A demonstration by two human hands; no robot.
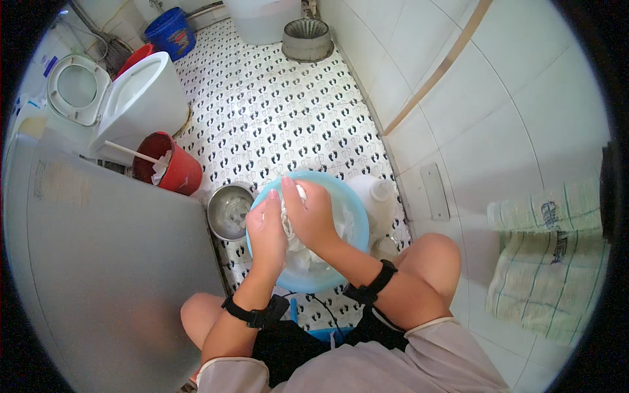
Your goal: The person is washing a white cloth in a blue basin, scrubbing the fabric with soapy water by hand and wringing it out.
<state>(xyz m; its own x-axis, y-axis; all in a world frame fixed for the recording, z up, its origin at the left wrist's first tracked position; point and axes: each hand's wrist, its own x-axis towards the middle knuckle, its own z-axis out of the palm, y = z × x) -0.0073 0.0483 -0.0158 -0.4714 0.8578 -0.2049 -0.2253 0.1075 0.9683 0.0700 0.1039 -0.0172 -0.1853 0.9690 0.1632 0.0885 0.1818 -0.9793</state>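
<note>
Over a light blue basin (362, 226) of cloudy water, my two hands are close together on a wet white cloth (292, 237). My left hand (265, 226) is closed round part of the cloth, thumb pointing away from me. Beside it, my right hand (308, 213) grips another bunched part, its thumb up as well. The cloth hangs down between my wrists toward the water. My fingers' undersides are hidden.
A metal bowl (230, 211) stands left of the basin, and a white jug (375, 200) right of it. Further left are a red bin (181, 175) and a toilet (154, 98). A grey panel (124, 262) borders my left; a towel (550, 281) hangs at right.
</note>
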